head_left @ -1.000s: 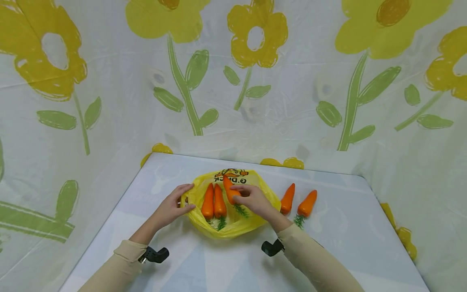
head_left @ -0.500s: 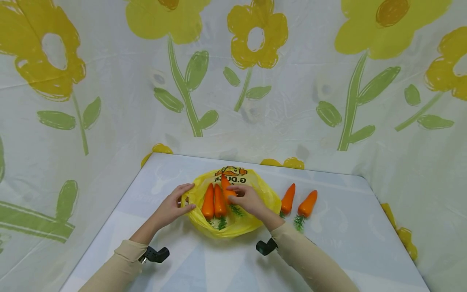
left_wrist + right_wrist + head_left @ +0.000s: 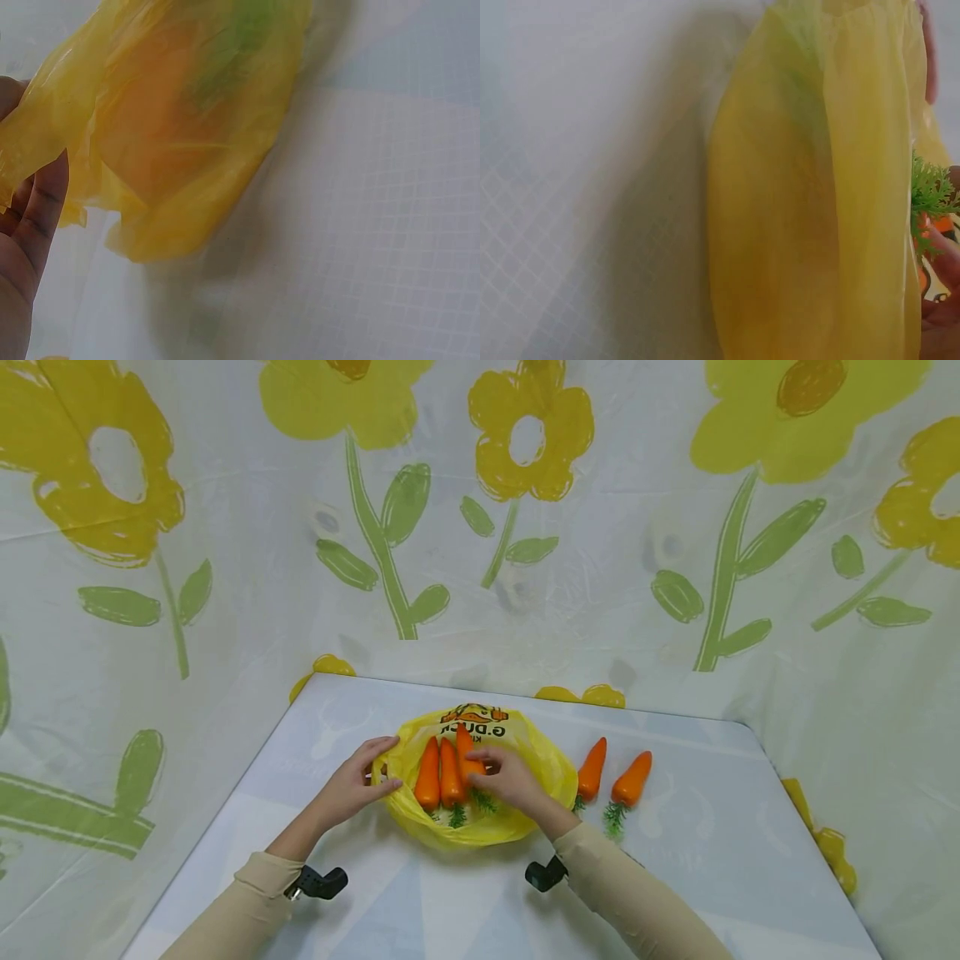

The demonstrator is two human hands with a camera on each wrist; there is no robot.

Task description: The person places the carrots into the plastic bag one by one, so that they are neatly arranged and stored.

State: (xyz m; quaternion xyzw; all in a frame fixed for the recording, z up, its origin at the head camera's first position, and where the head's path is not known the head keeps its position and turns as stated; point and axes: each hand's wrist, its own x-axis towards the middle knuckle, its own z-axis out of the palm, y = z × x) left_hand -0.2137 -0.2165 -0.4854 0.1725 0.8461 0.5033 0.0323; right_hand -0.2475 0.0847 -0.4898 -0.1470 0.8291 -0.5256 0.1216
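Observation:
A yellow plastic bag (image 3: 555, 768) lies spread on the table with its mouth facing up. My left hand (image 3: 356, 781) grips the bag's left edge; in the left wrist view, fingers (image 3: 46, 202) show behind the thin yellow film. Inside the bag, two orange carrots (image 3: 427, 781) with green tops lie side by side. My right hand (image 3: 513, 777) pinches a third carrot (image 3: 464, 743) beside them, within the bag's mouth. The right wrist view shows green leaves (image 3: 930, 187) next to the right hand's fingers, past the bag's wall.
Two more carrots, one near the bag (image 3: 592, 770) and one farther right (image 3: 632, 778), lie on the pale table (image 3: 712, 860). A curtain (image 3: 600, 568) printed with yellow flowers hangs behind and at the sides. Each wrist bears a black camera mount (image 3: 322, 883).
My right hand has moved a little left and lowered the carrot beside the other two in the bag. The left hand stays at the bag's edge.

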